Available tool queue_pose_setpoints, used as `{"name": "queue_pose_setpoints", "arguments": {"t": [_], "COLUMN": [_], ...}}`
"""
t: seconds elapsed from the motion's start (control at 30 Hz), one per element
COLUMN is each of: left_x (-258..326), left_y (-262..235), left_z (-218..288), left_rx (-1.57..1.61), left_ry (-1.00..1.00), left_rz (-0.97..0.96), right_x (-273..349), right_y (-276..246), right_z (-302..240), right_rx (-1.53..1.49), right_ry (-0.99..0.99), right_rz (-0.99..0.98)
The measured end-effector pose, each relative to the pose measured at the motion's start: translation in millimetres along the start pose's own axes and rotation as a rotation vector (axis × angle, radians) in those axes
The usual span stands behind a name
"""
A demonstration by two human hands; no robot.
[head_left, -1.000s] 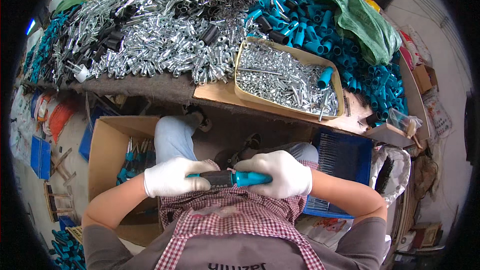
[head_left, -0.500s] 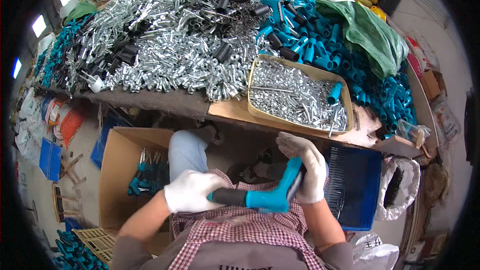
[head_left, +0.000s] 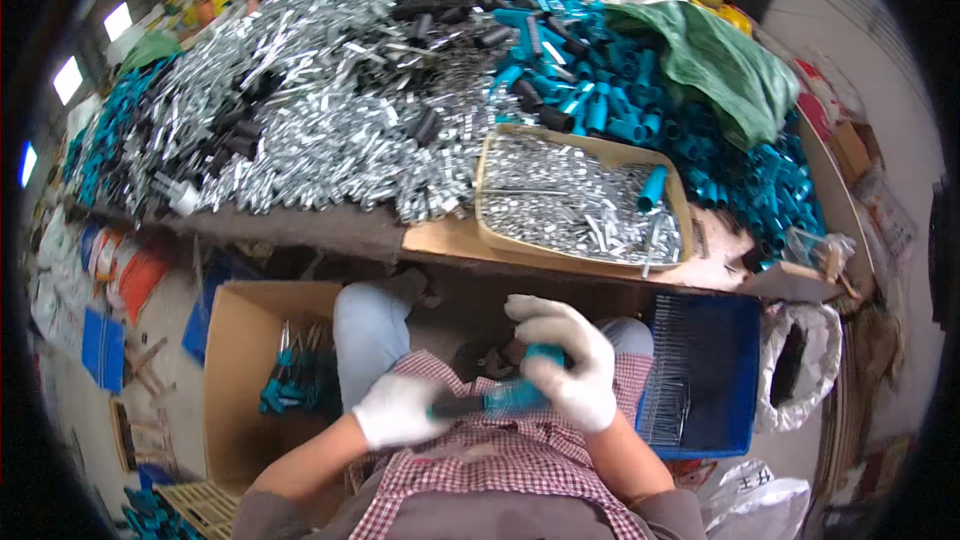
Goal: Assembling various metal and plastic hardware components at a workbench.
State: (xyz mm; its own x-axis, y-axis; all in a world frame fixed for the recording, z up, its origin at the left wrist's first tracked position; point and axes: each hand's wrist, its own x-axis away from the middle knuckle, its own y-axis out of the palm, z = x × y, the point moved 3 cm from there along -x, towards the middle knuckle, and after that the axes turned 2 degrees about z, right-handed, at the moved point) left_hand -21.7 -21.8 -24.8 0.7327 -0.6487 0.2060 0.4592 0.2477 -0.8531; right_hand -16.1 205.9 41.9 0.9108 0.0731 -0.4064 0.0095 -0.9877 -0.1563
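In white gloves, both my hands hold a teal and black plastic handle (head_left: 515, 397) above my lap. My left hand (head_left: 400, 412) is closed round its black end and blurred by motion. On the other side my right hand (head_left: 572, 360) curves over the teal end, which shows between thumb and fingers. That hand's upper fingers are bent and partly apart. Part of the handle is hidden behind the right thumb and palm.
Loose metal parts (head_left: 330, 130) heap the bench, with teal tubes (head_left: 610, 100) to the right. A tan tray (head_left: 488, 230) of small metal pieces sits at its edge. A cardboard box (head_left: 225, 370) holds assembled handles at left; a blue crate (head_left: 735, 430) holds metal rods at right.
My right hand has moved left and its fingers now curl over the teal end. The handle has turned in my hands. The whole view has shifted slightly.
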Motion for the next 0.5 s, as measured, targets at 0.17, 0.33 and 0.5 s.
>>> {"name": "queue_pose_setpoints", "arguments": {"t": [0.17,0.33,0.5], "left_x": [2.3,6.5,-14.7], "left_y": [-14.2,-12.5,-14.2], "left_z": [-18.3,16.6,-8.8], "left_rx": [0.557,0.108,0.5], "left_ry": [-0.222,0.317,-0.175], "left_rz": [0.408,0.101,0.36], "right_x": [0.7,-6.3,1.1], "right_y": [-5.3,-21.1,-4.4], "right_z": [-3.8,3.1,-21.9], "right_rx": [-0.049,-0.182,0.012], "right_ry": [0.079,0.185,-0.222], "right_rz": [0.093,-0.019,0.027]}}
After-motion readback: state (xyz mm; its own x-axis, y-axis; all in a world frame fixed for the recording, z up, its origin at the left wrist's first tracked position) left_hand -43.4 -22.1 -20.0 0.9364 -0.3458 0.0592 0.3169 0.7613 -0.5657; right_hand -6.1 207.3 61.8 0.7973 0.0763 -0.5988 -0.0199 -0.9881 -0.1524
